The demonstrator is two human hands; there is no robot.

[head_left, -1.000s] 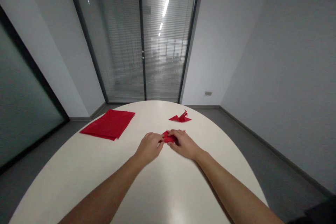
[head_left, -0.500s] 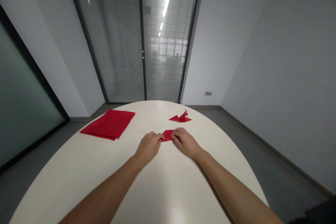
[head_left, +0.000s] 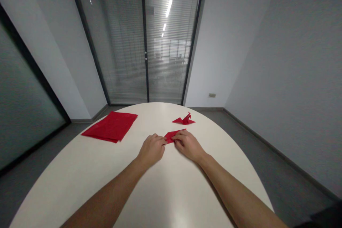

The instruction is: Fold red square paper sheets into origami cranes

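Note:
A small folded piece of red paper (head_left: pixel 170 136) lies on the table between my two hands. My left hand (head_left: pixel 151 146) is closed, its fingertips pinching the paper's left corner. From the right, my right hand (head_left: pixel 189 144) has curled fingers on the paper, covering part of it; a pointed end shows beyond the knuckles. Just behind the hands stands a red origami crane (head_left: pixel 185 119) with its wings spread. Off to the left is a stack of red paper sheets (head_left: pixel 112 126), lying flat with edges slightly offset.
The round white table (head_left: pixel 165 185) carries all of these. Beyond its far edge are glass panels with blinds (head_left: pixel 125 60) in dark frames. A wall socket (head_left: pixel 212 95) sits low on the back wall. A dark object (head_left: pixel 327 217) shows at the lower right corner.
The folded paper has turned slightly, so its right end now points up and away past my right hand. My left hand has shifted a little to the right.

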